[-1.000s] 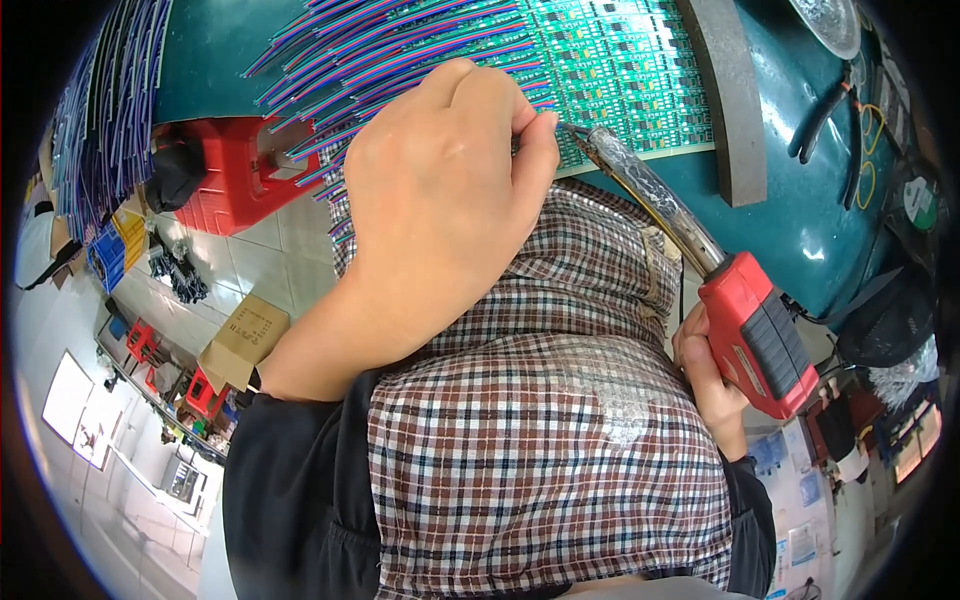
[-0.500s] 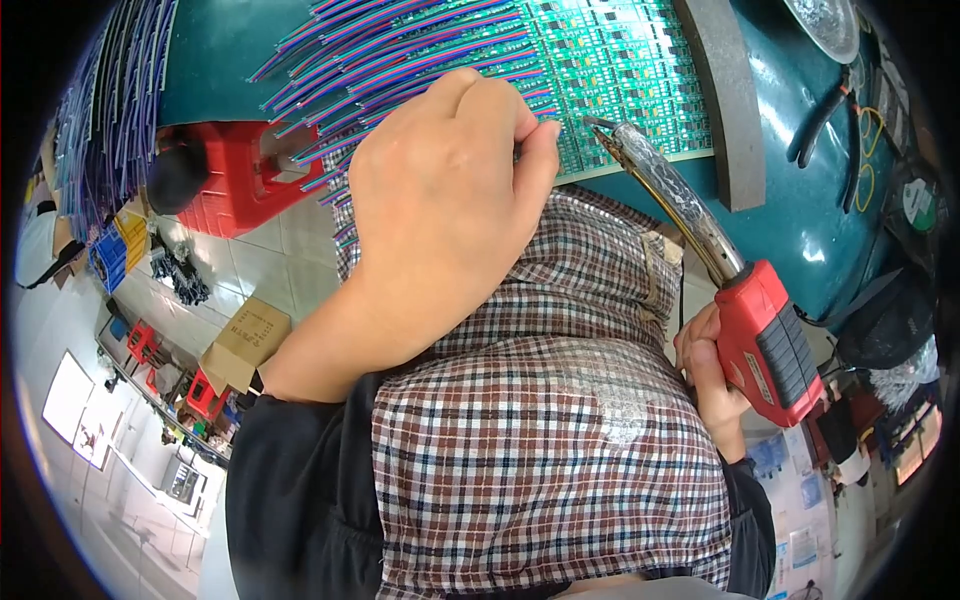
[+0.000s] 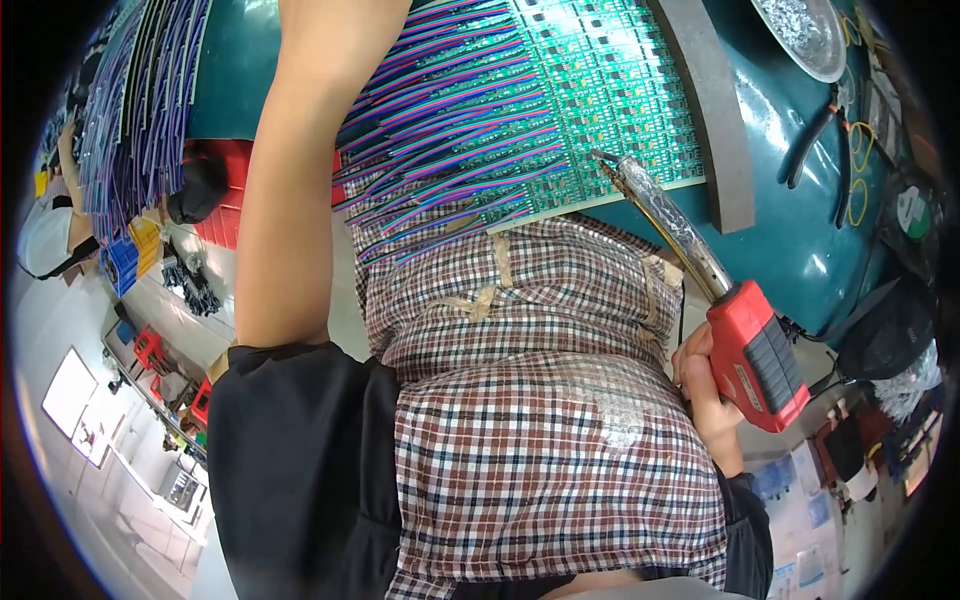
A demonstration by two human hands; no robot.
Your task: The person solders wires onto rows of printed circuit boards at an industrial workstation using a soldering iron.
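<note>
My left arm stretches up past the left side of a green circuit board panel (image 3: 610, 90); my left hand (image 3: 345, 25) is cut off by the top edge, so its fingers are hidden. Rows of multicoloured wires (image 3: 450, 130) fan leftward from the panel. My right hand (image 3: 705, 385) is closed around the red-and-black grip of a soldering iron (image 3: 690, 250). Its metal barrel slants up to the left, with the tip over the panel's lower part. The near edge of the panel rests close to my checked apron (image 3: 560, 430).
A dark grey bar (image 3: 715, 120) lies along the panel's right side on the green table (image 3: 775, 230). Beyond it are black-handled pliers (image 3: 815, 140) and a metal dish (image 3: 805, 35). More wires (image 3: 140, 110) hang at the far left, near a red stool (image 3: 225, 190).
My left hand has moved from above the wires at the panel's edge up and left, mostly out of the picture. The soldering iron stays in my right hand, nearly unmoved.
</note>
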